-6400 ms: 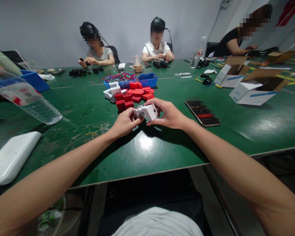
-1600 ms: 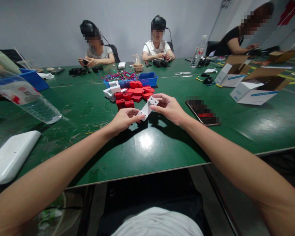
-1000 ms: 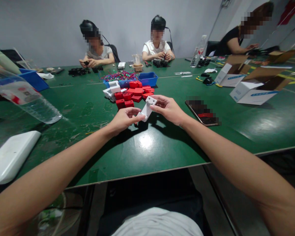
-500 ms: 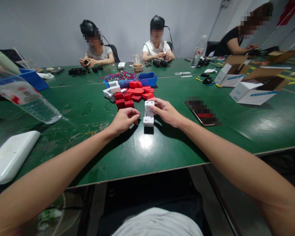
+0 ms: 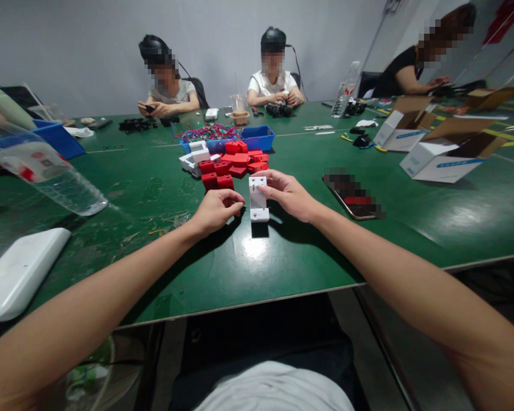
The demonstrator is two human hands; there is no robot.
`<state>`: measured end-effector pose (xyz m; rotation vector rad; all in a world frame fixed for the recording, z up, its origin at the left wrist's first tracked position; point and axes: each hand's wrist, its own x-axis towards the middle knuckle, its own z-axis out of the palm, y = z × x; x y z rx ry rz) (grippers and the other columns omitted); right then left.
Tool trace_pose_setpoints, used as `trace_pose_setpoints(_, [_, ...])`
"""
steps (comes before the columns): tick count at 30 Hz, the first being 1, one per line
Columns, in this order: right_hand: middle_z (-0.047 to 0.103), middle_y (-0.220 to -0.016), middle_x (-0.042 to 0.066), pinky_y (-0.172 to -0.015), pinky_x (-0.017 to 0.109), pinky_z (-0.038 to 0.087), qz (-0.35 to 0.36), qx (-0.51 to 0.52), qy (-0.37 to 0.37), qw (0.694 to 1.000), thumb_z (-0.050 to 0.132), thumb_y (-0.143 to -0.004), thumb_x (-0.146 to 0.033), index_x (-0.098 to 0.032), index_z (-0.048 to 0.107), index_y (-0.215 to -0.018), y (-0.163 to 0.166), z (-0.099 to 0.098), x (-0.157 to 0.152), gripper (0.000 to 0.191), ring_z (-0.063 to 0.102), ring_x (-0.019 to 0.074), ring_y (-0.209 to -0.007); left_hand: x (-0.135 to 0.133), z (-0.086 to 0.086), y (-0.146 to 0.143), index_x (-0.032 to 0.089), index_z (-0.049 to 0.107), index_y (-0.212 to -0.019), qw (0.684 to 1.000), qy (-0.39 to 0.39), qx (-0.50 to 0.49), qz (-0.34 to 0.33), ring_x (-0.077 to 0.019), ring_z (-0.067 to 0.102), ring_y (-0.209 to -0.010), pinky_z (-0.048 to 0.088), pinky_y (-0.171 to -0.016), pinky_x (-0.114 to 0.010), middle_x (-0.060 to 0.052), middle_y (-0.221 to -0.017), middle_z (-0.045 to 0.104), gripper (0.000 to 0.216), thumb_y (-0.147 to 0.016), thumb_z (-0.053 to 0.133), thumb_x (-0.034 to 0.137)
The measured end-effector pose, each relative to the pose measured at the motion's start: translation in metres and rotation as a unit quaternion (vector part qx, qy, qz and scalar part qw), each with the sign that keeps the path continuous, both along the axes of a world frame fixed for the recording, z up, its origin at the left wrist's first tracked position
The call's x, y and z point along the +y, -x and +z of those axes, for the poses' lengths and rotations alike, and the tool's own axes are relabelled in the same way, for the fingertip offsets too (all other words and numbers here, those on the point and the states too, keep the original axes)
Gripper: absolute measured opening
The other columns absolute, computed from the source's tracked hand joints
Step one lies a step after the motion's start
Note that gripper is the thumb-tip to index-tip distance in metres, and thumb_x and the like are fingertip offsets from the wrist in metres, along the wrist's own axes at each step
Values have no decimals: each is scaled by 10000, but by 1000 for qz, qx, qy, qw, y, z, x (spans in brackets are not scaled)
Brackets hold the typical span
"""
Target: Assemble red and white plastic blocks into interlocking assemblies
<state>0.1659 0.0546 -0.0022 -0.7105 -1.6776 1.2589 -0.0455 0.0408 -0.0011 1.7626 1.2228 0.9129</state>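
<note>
I saw the white part (image 5: 258,200) between the right hand (image 5: 289,195) and the left hand (image 5: 215,211), long axis crosswise to their joining line: the right, nearer, pinched it near one end; the left, apart, was curled nearly closed, any contents indeterminable.

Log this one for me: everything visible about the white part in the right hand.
The white part looks like plastic: two blocky ends joined by a flatter middle. Small dark holes show in both ends. It stands lengthwise away from the wearer, a shadow by its near end; whether it touches the green table is unclear. The right hand grips it near its far end, thumb on its face.
</note>
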Motion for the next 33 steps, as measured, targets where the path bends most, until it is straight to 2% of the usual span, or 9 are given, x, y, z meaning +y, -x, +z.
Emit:
trace_pose_setpoints(8, [693, -1120, 38, -960, 355, 501, 1, 27, -26, 999, 760, -794, -372, -228, 660, -1072, -1, 5, -3, 329, 641, 183, -1038, -1, 0, 0, 134, 679, -814, 1000, 1, 12, 3, -118, 564, -540, 426, -535, -242, -12, -649, 637, 309, -670, 707, 406])
trace_pose_setpoints(12, [696, -1092, 32, -946, 362, 506, -14, 23, -15, 1000, 763, -793, -395, -233, 661, -1057, 0, 3, 0, 327, 638, 185, -1023, -1, 1, 0, 137, 683, -828, 1000, -1, 8, -3, -116, 559, -548, 424, -543, -240, -7, -638, 630, 320, -677, 709, 418])
trace_pose_setpoints(18, [683, -1022, 16, -858, 321, 535, -8, 102, 63, 993, 809, -732, -411, -239, 636, -1043, 0, -4, 5, 395, 641, 158, -907, -3, 3, -1, 138, 678, -824, 1000, 5, 16, 14, -116, 556, -557, 409, -531, -234, -15, -657, 635, 288, -681, 701, 386])
trace_pose_setpoints(22, [686, -1008, 15, -862, 332, 551, -16, 123, 101, 987, 811, -714, -359, -246, 621, -1032, 0, -3, 5, 387, 649, 165, -903, -4, 3, -2, 137, 682, -821, 1000, 6, 20, 16, -108, 545, -543, 409, -518, -229, -15, -667, 640, 260, -692, 687, 362])
trace_pose_setpoints(29, [689, -1057, 29, -875, 355, 555, -28, 108, 86, 990, 794, -733, -359, -242, 621, -1022, 0, -2, 4, 356, 659, 170, -928, -2, 0, 1, 137, 684, -835, 1000, 2, 19, 0, -107, 531, -543, 419, -524, -240, -12, -674, 637, 301, -684, 703, 397])
trace_pose_setpoints(33, [690, -1071, 27, -868, 336, 550, -47, 100, 69, 991, 822, -714, -381, -234, 626, -1004, 0, -3, 4, 380, 657, 158, -927, -3, -2, 0, 134, 658, -856, 1000, -11, 12, -9, -106, 559, -572, 461, -574, -248, -25, -749, 652, 304, -726, 691, 407])
